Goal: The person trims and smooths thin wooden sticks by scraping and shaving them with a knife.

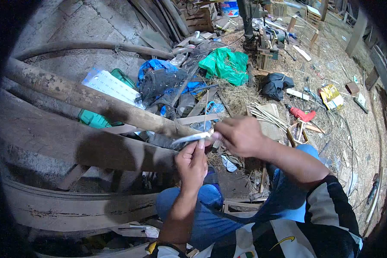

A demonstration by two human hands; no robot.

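Note:
My right hand is closed around the handle end of a knife, its fingers partly blurred. The knife's pale curved blade points left, just above my left hand. A thin wooden stick stands nearly upright, and its lower end meets the blade. My left hand is closed in a pinch at the stick's lower end, with the thumb up against the blade. What lies between the left fingers is partly hidden by the blade and thumb.
A long wooden pole and thick planks run along the left. Beyond my hands lie a green plastic bag and a black bag. A red power tool sits on the right near a bundle of thin sticks and loose cables.

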